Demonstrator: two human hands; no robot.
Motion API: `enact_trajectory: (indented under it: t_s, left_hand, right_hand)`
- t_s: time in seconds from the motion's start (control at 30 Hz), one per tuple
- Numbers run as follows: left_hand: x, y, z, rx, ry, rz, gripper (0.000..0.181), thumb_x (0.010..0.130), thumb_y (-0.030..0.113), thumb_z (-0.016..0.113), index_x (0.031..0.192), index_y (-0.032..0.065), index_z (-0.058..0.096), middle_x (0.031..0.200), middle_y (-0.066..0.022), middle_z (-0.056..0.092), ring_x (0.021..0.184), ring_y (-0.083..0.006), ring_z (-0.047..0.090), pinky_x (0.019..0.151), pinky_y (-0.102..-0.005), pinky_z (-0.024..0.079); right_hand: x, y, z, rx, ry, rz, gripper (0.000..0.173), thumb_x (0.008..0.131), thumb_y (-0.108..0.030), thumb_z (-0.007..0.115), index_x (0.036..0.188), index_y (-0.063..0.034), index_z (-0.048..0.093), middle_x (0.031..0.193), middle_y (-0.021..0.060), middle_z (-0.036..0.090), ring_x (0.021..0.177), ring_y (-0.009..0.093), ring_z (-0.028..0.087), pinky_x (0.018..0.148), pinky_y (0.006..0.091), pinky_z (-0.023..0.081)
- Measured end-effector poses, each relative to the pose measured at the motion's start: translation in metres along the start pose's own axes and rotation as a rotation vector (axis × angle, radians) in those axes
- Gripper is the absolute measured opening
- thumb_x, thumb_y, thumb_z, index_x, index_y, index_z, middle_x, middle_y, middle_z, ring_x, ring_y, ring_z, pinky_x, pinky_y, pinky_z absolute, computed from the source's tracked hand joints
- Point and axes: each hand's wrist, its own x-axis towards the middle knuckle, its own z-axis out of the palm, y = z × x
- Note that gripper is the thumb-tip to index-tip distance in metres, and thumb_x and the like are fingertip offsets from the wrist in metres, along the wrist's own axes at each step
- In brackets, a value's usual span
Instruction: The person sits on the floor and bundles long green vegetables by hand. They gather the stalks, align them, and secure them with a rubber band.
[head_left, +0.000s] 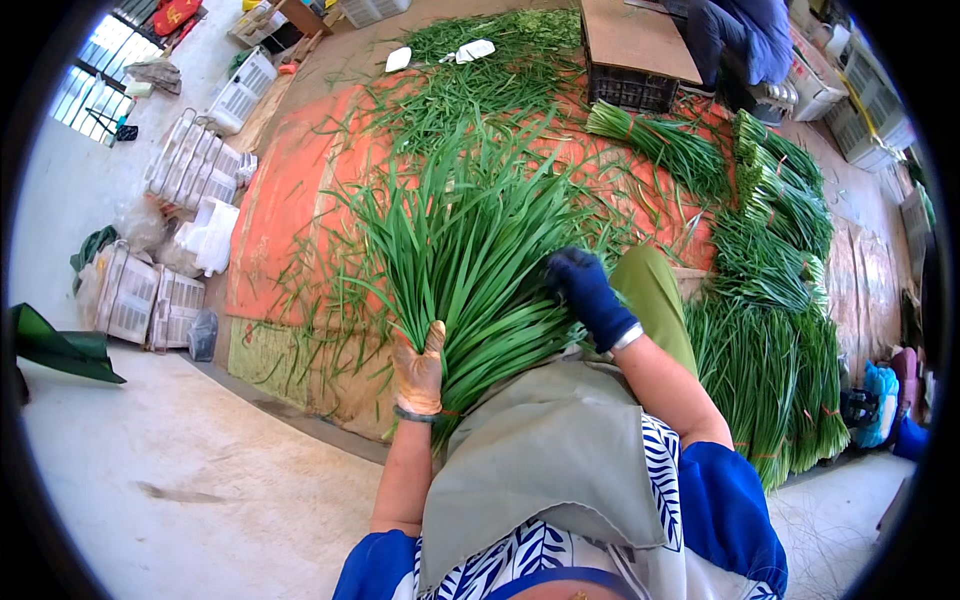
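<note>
A large bunch of long green leaves (472, 255), which look like garlic chives, fans out over my lap and away from me. My left hand (418, 371), in a tan stained glove, grips the bunch near its bound end, thumb up along the leaves. An orange-red band shows just below that hand. At the bunch's right side is my right hand (585, 289), in a navy knit glove, its fingers curled among the leaf tips. Those fingers are blurred and partly hidden, so what they hold is unclear. A grey apron (547, 450) covers my lap beneath the bunch.
Loose leaf trimmings (480, 97) litter an orange ground sheet (277, 225). Banded bunches (750, 360) are stacked at my right, another bunch (660, 146) lying farther off. Beyond stands a black crate (630, 88) topped with cardboard, near a seated person (757, 45). White crates (127, 292) line the left.
</note>
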Motion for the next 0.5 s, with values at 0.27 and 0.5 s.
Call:
enact_trajectory:
  t_s: [0.27, 0.5]
  left_hand:
    - [-0.004, -0.007, 0.002, 0.104, 0.022, 0.044, 0.041, 0.082, 0.022, 0.07, 0.113, -0.0006, 0.056, 0.105, -0.0125, 0.064, 0.093, -0.0247, 0.06, 0.085, -0.0344, 0.046]
    - [-0.005, -0.011, 0.003, 0.099, 0.008, 0.08, 0.039, 0.08, 0.024, 0.073, 0.108, -0.0003, 0.059, 0.097, -0.0117, 0.067, 0.086, -0.0242, 0.063, 0.08, -0.0345, 0.048]
  right_hand:
    - [-0.015, -0.091, 0.01, 0.12, 0.087, -0.248, 0.019, 0.093, -0.016, 0.051, 0.099, -0.0037, 0.064, 0.064, -0.0024, 0.052, 0.052, 0.005, 0.045, 0.048, 0.0199, 0.038]
    - [-0.013, -0.126, 0.028, -0.153, 0.101, -0.622, 0.024, 0.086, -0.009, 0.062, 0.108, -0.0006, 0.061, 0.08, 0.0047, 0.066, 0.075, 0.012, 0.062, 0.069, 0.025, 0.049]
